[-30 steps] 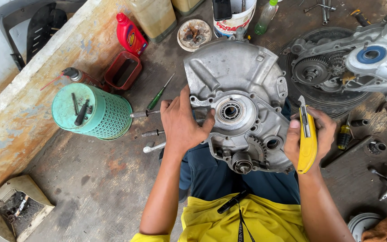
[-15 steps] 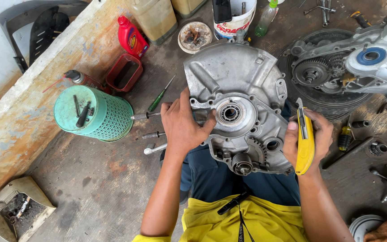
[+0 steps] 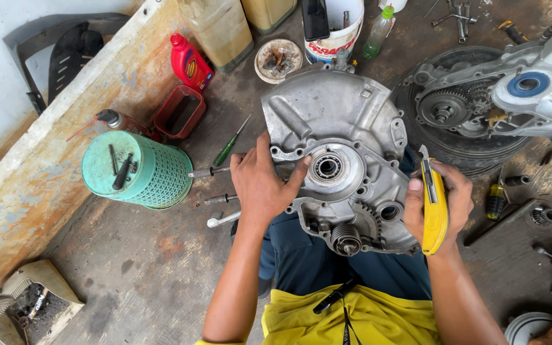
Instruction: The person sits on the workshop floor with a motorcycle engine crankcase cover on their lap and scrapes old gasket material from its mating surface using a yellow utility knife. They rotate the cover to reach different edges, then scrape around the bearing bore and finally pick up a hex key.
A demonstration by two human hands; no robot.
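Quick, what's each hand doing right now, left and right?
Left hand: open, palm and fingers flat on the grey engine case, gripping nothing.
Right hand: closed around a yellow utility knife, blade end up, beside the case.

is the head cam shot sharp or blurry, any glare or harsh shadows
Head view: sharp on the engine case, left hand and right hand with its yellow utility knife; soft even daylight, faint shadows, no strong glare; wide-angle bending shows along the rusty ledge.
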